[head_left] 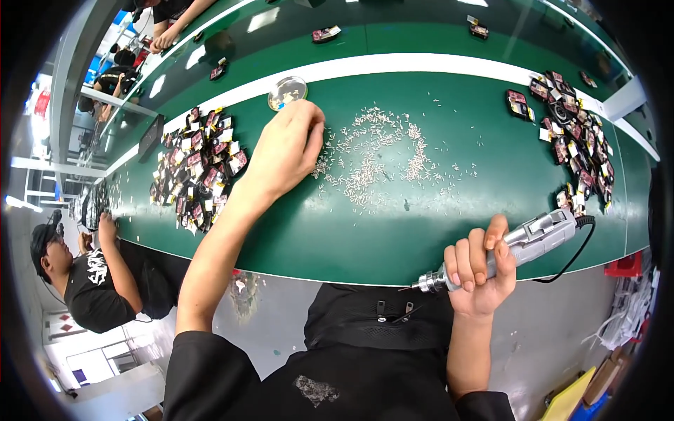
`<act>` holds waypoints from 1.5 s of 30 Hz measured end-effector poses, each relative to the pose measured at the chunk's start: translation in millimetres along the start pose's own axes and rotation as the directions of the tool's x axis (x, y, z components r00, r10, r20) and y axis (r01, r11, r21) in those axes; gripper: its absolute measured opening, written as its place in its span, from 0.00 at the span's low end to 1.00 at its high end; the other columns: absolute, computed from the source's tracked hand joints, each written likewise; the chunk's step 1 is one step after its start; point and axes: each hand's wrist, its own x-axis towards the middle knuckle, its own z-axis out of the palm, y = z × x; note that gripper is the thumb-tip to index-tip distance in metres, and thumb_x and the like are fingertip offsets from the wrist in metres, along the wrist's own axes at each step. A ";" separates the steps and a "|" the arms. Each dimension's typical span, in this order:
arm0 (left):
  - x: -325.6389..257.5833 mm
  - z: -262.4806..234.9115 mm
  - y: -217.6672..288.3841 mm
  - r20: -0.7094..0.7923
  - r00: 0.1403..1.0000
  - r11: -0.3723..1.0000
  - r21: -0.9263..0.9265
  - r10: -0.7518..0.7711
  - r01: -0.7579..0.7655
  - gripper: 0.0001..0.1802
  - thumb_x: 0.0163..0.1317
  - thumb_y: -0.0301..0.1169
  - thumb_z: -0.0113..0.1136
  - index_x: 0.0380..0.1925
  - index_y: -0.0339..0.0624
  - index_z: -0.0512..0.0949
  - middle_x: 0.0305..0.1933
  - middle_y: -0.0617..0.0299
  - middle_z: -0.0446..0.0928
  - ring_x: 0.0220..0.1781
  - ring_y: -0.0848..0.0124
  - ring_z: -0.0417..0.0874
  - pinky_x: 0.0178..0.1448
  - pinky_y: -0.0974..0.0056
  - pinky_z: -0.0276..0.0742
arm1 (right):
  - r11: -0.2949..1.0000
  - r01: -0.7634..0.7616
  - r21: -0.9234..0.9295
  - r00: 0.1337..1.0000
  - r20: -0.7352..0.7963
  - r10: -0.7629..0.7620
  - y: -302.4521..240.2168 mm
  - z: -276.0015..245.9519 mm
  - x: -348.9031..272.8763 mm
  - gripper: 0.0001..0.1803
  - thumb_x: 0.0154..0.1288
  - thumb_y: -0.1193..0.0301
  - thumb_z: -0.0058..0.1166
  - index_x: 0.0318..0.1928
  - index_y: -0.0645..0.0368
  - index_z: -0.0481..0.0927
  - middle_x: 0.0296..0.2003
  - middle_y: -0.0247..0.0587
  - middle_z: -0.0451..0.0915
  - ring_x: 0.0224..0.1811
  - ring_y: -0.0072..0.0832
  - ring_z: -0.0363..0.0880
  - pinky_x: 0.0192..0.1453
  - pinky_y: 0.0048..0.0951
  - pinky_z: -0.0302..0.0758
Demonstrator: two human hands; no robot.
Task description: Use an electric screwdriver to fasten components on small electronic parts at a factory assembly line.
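My right hand (481, 270) is wrapped round a grey electric screwdriver (540, 237), its bit pointing left near the table's front edge. A black cable runs from the tool's back end. Over the green table, my left hand (291, 144) is closed with its fingers curled down; whatever the fingertips may hold is hidden. Just beyond it stands a round shallow dish (299, 83) with a few small pieces in it. To the right of that hand lies a loose scatter of tiny silvery screws (365, 174).
A heap of small black devices with reddish faces (200, 168) lies on the left, and another heap (579, 144) on the right. Similar devices sit on a green surface beyond the white strip (393, 63). A co-worker (98, 274) sits at the left; another person's hands (165, 36) show at the far left.
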 end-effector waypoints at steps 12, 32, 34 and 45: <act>-49.0 -2.1 67.9 -0.100 0.978 0.885 -0.450 -0.183 0.120 0.05 0.50 0.14 0.61 0.27 0.33 0.77 0.28 0.58 0.77 0.27 0.72 0.76 0.32 0.71 0.72 | 0.999 0.048 -0.022 0.998 -0.042 -0.049 -1.3 0.8 1.5 0.07 0.69 0.67 0.39 0.35 0.57 0.65 0.12 0.28 0.59 0.10 0.18 0.57 0.21 0.25 0.63; -85.7 25.4 155.0 0.282 0.913 -0.172 -0.955 -0.295 0.240 0.08 0.65 0.25 0.51 0.30 0.29 0.75 0.32 0.54 0.75 0.30 0.75 0.75 0.33 0.73 0.71 | 0.958 0.282 0.044 0.956 -0.094 -0.277 -14.7 52.6 8.1 0.07 0.66 0.69 0.45 0.34 0.59 0.68 0.12 0.25 0.60 0.10 0.16 0.59 0.21 0.21 0.63; -87.3 27.1 154.4 0.290 0.912 -0.164 -0.954 -0.290 0.251 0.09 0.66 0.25 0.50 0.30 0.29 0.74 0.32 0.55 0.75 0.30 0.75 0.75 0.33 0.73 0.70 | 0.960 0.274 0.052 0.958 -0.098 -0.268 -13.7 50.8 7.6 0.07 0.66 0.69 0.45 0.34 0.59 0.68 0.12 0.25 0.61 0.10 0.16 0.59 0.22 0.21 0.63; -78.5 36.3 153.3 -0.086 0.982 0.633 -0.773 -0.169 0.041 0.06 0.48 0.14 0.58 0.24 0.32 0.72 0.22 0.55 0.73 0.22 0.63 0.73 0.26 0.65 0.67 | 0.966 0.226 -0.122 0.974 0.013 -0.226 -19.3 43.2 4.4 0.07 0.67 0.68 0.44 0.35 0.59 0.69 0.12 0.26 0.61 0.11 0.16 0.58 0.21 0.22 0.61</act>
